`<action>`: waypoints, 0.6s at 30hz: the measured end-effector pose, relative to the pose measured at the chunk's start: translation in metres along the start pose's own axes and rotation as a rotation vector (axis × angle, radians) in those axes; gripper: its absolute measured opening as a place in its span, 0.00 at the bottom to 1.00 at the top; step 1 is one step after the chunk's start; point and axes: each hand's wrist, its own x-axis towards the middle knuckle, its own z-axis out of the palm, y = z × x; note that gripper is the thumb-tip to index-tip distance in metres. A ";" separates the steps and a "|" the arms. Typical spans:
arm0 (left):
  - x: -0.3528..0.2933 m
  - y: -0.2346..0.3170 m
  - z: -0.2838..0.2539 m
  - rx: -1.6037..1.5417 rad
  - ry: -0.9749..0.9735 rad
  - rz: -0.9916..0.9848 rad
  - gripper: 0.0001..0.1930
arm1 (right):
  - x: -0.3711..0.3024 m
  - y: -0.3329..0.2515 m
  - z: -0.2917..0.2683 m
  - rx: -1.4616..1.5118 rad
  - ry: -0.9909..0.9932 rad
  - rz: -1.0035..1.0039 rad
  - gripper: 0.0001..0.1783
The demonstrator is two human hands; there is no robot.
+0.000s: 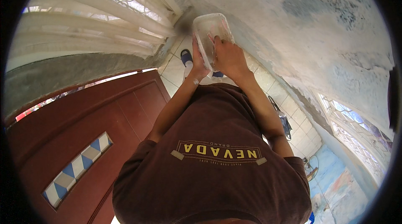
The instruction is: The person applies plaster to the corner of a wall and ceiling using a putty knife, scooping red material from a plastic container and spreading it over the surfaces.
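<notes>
A white rectangular plastic tub (210, 16), smeared inside with whitish paste and a few pinkish streaks, is held out in front of my body. My left hand (198, 60) wraps round its left side, thumb and fingers along the wall. My right hand (231, 57) reaches over the tub's near right part with its fingers curled down into it. Whatever those fingers grip is hidden behind the hand. A small pale patch marks my left wrist.
A patchy, whitish-blue wall (289, 19) rises close on the right. At left are a curtained window (96, 19) and a reddish-brown door (117, 115). Below lie floor tiles (268, 79), a dark blue slipper (186, 55) on my foot and a dark strapped item (285, 124).
</notes>
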 end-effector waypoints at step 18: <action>-0.001 -0.004 0.016 0.042 -0.084 0.073 0.37 | 0.007 0.020 -0.009 0.226 0.099 -0.064 0.11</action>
